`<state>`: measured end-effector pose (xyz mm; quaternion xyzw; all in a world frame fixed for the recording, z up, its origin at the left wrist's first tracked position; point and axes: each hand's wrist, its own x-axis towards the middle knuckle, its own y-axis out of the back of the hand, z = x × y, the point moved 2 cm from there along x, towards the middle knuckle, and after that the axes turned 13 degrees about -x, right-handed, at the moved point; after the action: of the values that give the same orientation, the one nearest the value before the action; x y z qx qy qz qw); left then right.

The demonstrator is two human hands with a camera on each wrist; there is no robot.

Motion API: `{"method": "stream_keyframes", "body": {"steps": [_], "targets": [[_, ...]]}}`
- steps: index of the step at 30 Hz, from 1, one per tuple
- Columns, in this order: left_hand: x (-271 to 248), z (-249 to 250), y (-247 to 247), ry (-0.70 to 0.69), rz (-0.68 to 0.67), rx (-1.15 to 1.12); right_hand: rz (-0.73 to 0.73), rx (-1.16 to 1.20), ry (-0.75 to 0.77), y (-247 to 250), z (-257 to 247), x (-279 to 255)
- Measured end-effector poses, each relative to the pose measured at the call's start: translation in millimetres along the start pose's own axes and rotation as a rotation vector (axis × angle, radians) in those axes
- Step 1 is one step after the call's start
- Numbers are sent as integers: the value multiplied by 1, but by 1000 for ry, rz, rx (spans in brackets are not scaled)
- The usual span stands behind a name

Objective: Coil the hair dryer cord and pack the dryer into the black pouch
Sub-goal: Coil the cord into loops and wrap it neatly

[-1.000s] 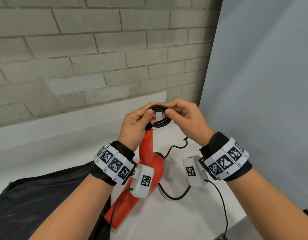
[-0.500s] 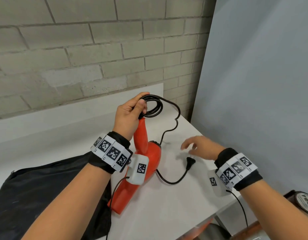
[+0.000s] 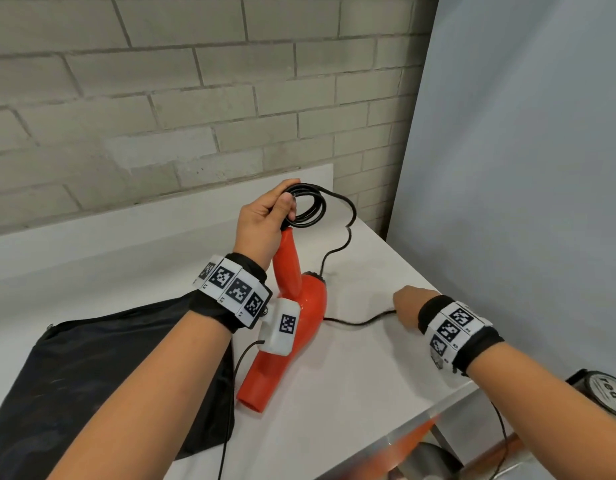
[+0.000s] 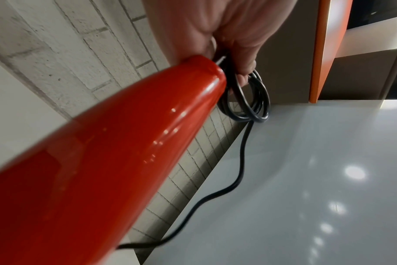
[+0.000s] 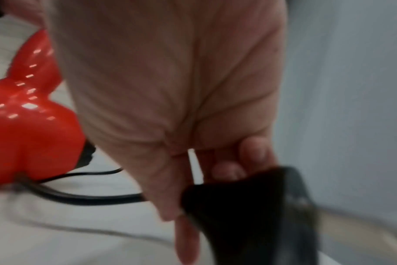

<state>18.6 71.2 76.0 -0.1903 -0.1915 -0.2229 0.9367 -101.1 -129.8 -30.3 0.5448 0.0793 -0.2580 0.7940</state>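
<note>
1. My right hand (image 3: 408,306) is down on the white table (image 3: 334,393), fingers curled round the cord's black plug (image 5: 249,206).
2. The black pouch (image 3: 92,375) lies flat at my left.
3. The red dryer (image 3: 285,323) rests on the table beside it.
4. My left hand (image 3: 261,223) grips the coiled cord (image 3: 310,209) at the handle's end.
</note>
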Motion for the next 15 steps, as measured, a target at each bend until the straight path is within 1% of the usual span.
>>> {"method": "stream_keyframes", "body": {"steps": [2, 4, 6, 8, 10, 11, 13, 15], "targets": [[1, 0, 1, 4, 9, -2, -12, 136, -95, 1, 19, -4], [2, 0, 1, 5, 8, 8, -13, 417, -185, 3, 41, -5], [2, 1, -1, 5, 5, 17, 56, 843, -239, 8, 58, -10], [1, 0, -4, 7, -3, 23, 213, 1354, -227, 15, 66, -20], [-1, 0, -9, -3, -21, 25, 434, 1827, -125, 30, 64, -35], [-1, 0, -11, -8, -30, 26, 534, 1994, -51, 38, 60, -41], [-1, -1, -17, -12, -36, 26, 670, 2210, 127, 57, 47, -53], [-2, -3, -23, -14, -35, 24, 735, 2292, 357, 76, 31, -62]]}}
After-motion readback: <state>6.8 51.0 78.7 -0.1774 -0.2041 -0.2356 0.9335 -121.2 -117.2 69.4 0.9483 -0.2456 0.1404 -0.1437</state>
